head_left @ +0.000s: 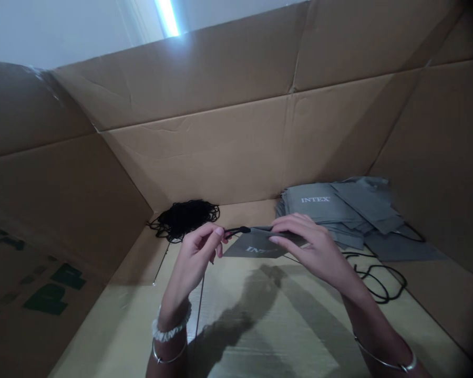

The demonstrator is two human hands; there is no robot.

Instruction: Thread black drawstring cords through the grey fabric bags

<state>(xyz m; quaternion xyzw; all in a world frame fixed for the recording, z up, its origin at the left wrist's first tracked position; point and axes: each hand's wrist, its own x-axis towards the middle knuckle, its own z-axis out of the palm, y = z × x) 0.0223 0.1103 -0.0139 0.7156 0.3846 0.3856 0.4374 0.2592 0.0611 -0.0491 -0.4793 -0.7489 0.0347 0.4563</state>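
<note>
Between my hands is a grey fabric bag [256, 247] with white lettering, held up above the work surface. My right hand [299, 239] grips its top edge, thumb in front and fingers behind. At the bag's upper left corner a black cord [236, 231] comes out with a dark knot or bunched part. My left hand [205, 244] pinches the cord's end, fingers closed on it. The bag's right part is hidden behind my right hand.
A heap of black cords [187, 216] lies at the back left. Grey bags [313, 202] marked INTEX are stacked at the back right. A looped black cord [386, 283] lies near them. Cardboard walls [205, 142] stand at the back and both sides.
</note>
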